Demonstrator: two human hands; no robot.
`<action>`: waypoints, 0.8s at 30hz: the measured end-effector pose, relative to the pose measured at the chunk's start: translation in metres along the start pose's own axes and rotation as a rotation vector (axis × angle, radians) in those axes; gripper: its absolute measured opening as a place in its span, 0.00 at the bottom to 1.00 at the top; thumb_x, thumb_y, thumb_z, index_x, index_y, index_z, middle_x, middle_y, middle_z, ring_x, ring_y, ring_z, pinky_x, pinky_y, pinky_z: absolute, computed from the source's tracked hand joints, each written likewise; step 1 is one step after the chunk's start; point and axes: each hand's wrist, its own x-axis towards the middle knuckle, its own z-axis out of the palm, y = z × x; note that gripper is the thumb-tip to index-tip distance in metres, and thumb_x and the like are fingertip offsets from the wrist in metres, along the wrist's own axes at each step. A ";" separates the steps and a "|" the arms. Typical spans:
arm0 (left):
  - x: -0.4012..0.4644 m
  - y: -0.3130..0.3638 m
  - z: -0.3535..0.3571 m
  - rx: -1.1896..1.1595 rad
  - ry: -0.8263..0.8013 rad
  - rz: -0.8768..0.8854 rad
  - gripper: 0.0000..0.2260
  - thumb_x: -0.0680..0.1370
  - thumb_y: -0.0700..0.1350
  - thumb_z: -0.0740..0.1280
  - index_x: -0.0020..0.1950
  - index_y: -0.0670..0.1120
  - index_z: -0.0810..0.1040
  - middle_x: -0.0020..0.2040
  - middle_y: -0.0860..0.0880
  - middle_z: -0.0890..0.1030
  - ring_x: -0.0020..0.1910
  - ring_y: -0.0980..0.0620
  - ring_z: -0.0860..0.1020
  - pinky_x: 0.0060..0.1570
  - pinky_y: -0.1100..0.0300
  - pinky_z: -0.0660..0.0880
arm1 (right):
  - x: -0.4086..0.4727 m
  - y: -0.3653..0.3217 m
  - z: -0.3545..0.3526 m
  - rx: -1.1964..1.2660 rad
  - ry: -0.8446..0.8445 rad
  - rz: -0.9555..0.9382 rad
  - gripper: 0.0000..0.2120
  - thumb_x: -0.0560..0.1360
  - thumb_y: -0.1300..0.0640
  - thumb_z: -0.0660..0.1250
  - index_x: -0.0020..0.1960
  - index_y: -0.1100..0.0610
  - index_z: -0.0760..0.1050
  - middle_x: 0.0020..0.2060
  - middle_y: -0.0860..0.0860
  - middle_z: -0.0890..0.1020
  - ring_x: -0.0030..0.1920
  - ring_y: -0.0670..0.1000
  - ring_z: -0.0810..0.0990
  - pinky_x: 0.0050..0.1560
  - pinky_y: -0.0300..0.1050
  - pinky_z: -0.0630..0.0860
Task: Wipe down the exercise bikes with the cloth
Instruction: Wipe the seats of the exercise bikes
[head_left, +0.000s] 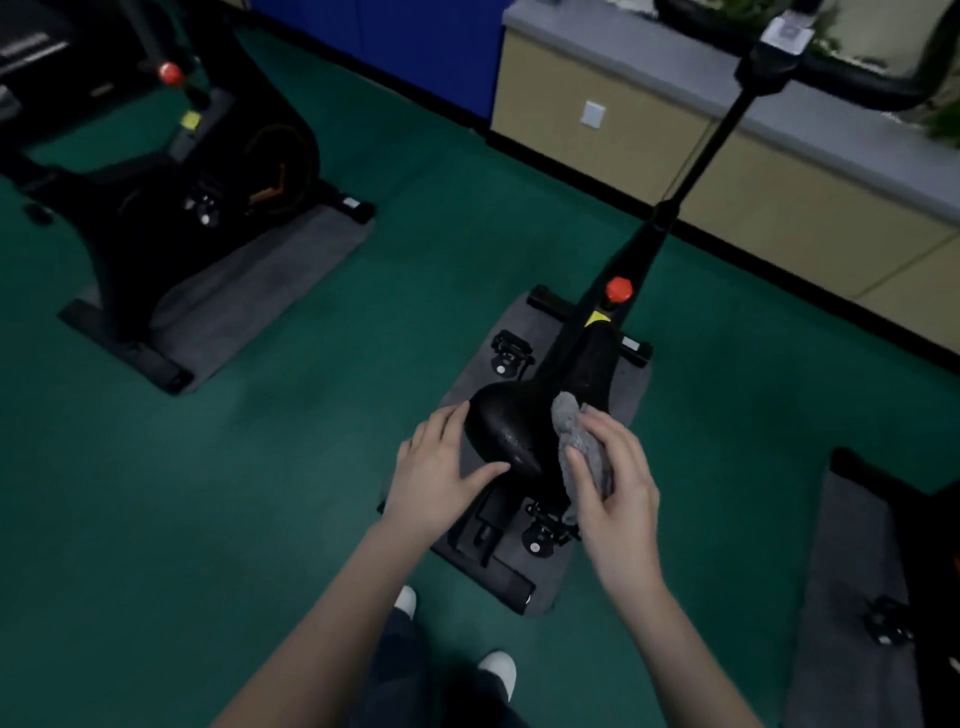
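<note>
While left hand (441, 467) rests flat-fingered on saddle (506, 426) at lower centre, cloth (579, 441) held bunched in right hand (618, 483) against saddle's right flank; saddle's long axis running toward upper right, right hand nearer for wiping.

A dark green carpeted floor (322, 467) carries flat grey rectangular mats (249, 291); along the far wall runs a beige cabinet with a grey top (779, 197), bearing a white wall socket (592, 114); beside it stands a blue panel (415, 41); green plants (943, 124) sit above.
</note>
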 end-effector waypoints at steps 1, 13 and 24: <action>0.002 -0.001 0.002 -0.050 0.004 -0.018 0.39 0.72 0.66 0.63 0.77 0.50 0.56 0.73 0.52 0.63 0.72 0.53 0.61 0.69 0.55 0.57 | 0.009 -0.001 0.005 -0.009 -0.032 -0.041 0.14 0.78 0.60 0.65 0.63 0.58 0.75 0.63 0.51 0.75 0.66 0.45 0.72 0.67 0.37 0.66; 0.010 -0.026 0.040 -0.597 0.071 -0.133 0.38 0.66 0.58 0.75 0.72 0.53 0.65 0.61 0.71 0.63 0.67 0.64 0.63 0.66 0.68 0.58 | 0.067 0.012 0.063 -0.387 -0.528 -0.468 0.15 0.75 0.60 0.70 0.61 0.59 0.77 0.63 0.53 0.75 0.65 0.52 0.70 0.67 0.46 0.67; 0.017 -0.038 0.054 -0.808 0.099 -0.097 0.34 0.61 0.61 0.75 0.65 0.62 0.67 0.63 0.67 0.68 0.67 0.61 0.67 0.67 0.62 0.65 | 0.062 0.012 0.067 -0.490 -0.533 -0.505 0.14 0.76 0.62 0.67 0.61 0.60 0.78 0.61 0.54 0.76 0.65 0.54 0.71 0.68 0.44 0.65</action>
